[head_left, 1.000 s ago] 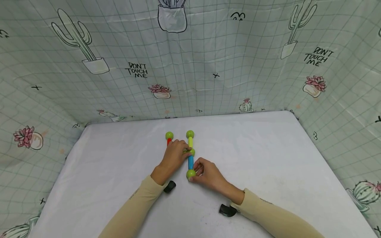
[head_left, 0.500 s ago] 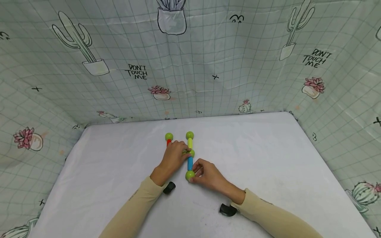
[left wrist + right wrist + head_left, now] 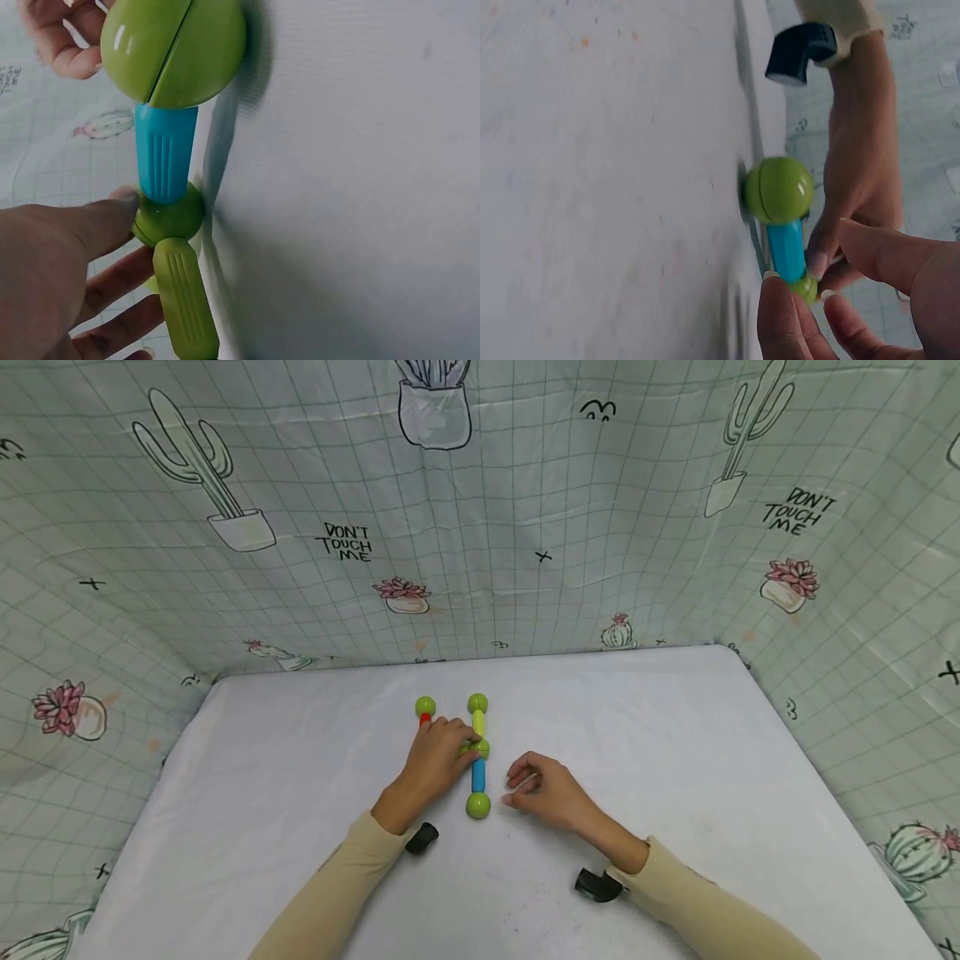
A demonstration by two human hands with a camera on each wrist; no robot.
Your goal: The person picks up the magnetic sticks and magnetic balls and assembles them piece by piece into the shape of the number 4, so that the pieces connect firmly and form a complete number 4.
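Observation:
A toy of green balls joined by coloured rods lies on the white table. Its blue rod (image 3: 478, 775) runs from a near green ball (image 3: 478, 806) to a middle green ball (image 3: 483, 749); a yellow rod (image 3: 478, 723) leads on to a far green ball (image 3: 477, 702). My left hand (image 3: 432, 760) pinches the middle ball between thumb and fingers, plainly so in the left wrist view. Beneath that hand a red rod (image 3: 425, 718) with its own green ball (image 3: 425, 706) is partly hidden. Right of the near ball, my right hand (image 3: 551, 789) holds nothing, its fingers loosely bent.
White cloth covers the table (image 3: 637, 718). Behind it and at both sides hangs a grid-patterned curtain (image 3: 495, 510) with cactus drawings. Black wrist-worn pieces sit under the left cuff (image 3: 422, 838) and the right cuff (image 3: 597, 885).
My right hand has let go of the near green ball and moved a short way right. The left hand keeps its hold on the middle ball, and the toy stays in place.

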